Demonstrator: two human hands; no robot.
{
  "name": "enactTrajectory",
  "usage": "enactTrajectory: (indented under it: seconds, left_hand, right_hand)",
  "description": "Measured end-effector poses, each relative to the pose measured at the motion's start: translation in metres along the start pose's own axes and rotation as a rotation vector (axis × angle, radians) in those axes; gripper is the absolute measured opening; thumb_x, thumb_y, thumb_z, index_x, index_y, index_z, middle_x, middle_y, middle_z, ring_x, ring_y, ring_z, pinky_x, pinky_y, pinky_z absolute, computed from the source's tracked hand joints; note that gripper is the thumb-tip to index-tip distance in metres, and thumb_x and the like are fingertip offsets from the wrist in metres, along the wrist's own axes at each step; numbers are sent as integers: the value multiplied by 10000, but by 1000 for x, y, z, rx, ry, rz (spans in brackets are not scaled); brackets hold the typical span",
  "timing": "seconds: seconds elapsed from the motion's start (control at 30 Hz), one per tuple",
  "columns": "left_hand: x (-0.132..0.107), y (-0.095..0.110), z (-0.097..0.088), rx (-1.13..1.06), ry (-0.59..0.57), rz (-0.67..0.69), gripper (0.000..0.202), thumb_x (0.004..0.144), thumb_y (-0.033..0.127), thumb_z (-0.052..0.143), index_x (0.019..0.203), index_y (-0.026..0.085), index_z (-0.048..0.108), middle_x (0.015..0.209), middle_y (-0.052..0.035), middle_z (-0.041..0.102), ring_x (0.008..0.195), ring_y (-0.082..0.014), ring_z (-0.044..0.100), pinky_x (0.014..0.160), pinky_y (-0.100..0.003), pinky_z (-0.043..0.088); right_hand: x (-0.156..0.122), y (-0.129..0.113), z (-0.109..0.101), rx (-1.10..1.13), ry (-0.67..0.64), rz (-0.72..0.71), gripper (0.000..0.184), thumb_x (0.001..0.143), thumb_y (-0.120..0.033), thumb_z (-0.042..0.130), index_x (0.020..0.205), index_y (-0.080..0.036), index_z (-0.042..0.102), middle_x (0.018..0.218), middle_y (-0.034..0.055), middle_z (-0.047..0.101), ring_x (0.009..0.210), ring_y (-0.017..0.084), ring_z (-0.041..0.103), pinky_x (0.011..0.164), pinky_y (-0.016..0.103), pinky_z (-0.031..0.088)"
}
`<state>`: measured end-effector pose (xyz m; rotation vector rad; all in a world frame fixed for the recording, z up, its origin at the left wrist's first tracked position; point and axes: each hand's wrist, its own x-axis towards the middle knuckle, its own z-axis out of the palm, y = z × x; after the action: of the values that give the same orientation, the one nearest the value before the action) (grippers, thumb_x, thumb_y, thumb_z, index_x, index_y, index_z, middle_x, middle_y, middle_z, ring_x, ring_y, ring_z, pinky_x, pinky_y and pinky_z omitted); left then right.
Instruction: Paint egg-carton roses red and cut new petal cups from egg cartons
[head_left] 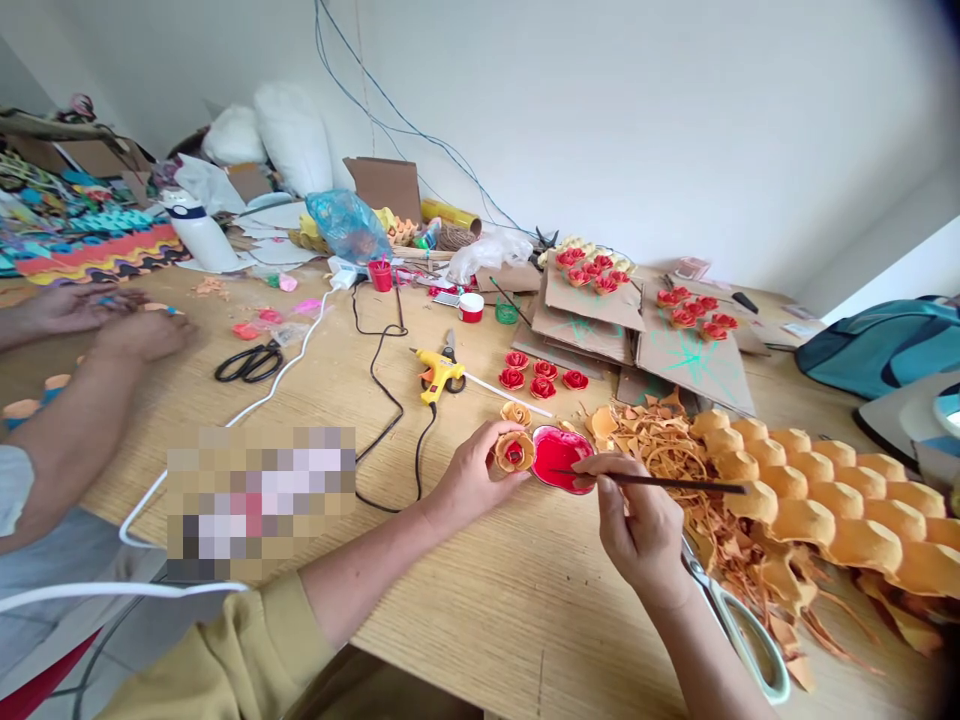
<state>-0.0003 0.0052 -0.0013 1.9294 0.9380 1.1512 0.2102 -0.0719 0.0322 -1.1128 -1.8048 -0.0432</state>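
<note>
**Reddening a Rose at the Paint Dish**

Spread across a wooden table: by the look of it, flower painting in progress, at the step of loading or working the brush in red paint. Heaped at right, next to curled scraps, see a bumpy orange egg tray. Lying farther back, find cardboard sheets with red flowers on top.

Next in size, look to the hands. At the right hand, curled in and pinching a slim dark paintbrush between thumb and fingertips, with bristles toward the paint (impossible to tell whether dipped or just above). At the left hand, bent round and pinching an orange rose by its sides between thumb and fingers — neither spread wide nor pressed together.

Just beside that rose, note a shallow dish coated in red, under the brush. Placed beyond the dish, count five small red roses in a loose cluster. Back to the held rose: red at the heart, mostly orange on the outer petals. Seems to call next for a steady left-hand pinch — and for a short, light sweep of the brush from dish to petals.
</note>
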Motion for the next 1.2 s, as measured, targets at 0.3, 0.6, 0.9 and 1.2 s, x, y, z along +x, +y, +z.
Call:
enactTrajectory:
  seconds: [0.3, 0.6, 0.9, 1.2]
  left_hand:
    - [0, -5, 0, -40, 21, -36, 566, 787, 96, 763, 1310, 217, 585, 1292, -105, 698, 1157, -254, 693, 988, -378, 579]
    - [0, -10, 4, -82, 3, -47, 587, 818, 45, 664, 1370, 196, 537, 1338, -134, 667, 1146, -241, 695, 914, -346, 603]
    - [-1, 1, 0, 75, -15, 116, 539, 836, 106, 721, 1329, 232, 546, 1239, -89, 690, 1167, -250, 671, 1030, -399, 555]
    - [-3, 2, 1, 48, 6, 105, 481, 834, 129, 743, 1272, 211, 563, 1223, -84, 695, 1157, -235, 670, 1025, -376, 548]
  right_hand:
    - [2, 3, 6, -91, -99, -11, 154, 1049, -197, 470, 1025, -230, 618, 846, 45, 734, 716, 199, 722, 652, 317, 562]
    - [-2, 5, 2, -1, 9, 108, 168, 1050, -226, 492, 976, -232, 643, 836, 42, 733, 694, 188, 715, 657, 316, 563]
    - [-7, -11, 5, 255, 46, -32, 167, 1027, -169, 490, 1144, -227, 593, 1083, 120, 748, 960, 244, 733, 793, 427, 622]
    - [-6, -15, 7, 242, -101, -154, 264, 991, -78, 487, 1207, -205, 572, 1144, 129, 722, 1006, 205, 742, 806, 338, 625]
